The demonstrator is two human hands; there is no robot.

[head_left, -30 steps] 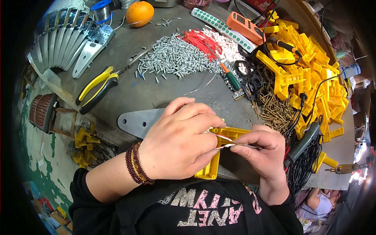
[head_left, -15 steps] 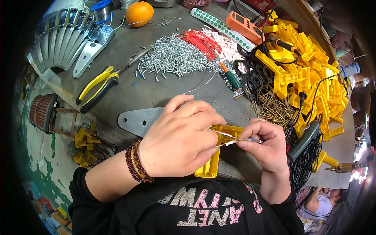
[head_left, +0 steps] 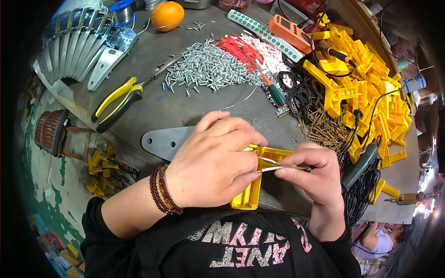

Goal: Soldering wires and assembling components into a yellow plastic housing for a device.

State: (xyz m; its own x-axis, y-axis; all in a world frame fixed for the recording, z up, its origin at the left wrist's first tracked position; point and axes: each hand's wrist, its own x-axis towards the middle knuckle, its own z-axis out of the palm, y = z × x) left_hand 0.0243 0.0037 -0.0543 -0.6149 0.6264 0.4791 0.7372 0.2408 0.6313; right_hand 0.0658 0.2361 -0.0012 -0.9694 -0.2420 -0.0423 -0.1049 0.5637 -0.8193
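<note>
My left hand, back uppermost with a beaded bracelet on its wrist, is closed over a yellow plastic housing. Thin wires, one of them white, come out between its thumb and fingers. The other end of these wires is pinched between thumb and forefinger of my right hand, just beyond the housing's right side. My left palm hides part of the housing. Under that hand lies a flat grey metal plate with round holes.
Silver screws, red sleeves and a green-handled screwdriver lie ahead. Yellow-black pliers are at left. Yellow plastic parts, brass screws and black cables crowd the right, near an orange meter.
My right hand's thumb and forefinger have shifted their pinch along the wires, with the thumb now slightly lower and further left. The left hand stays nearly still.
</note>
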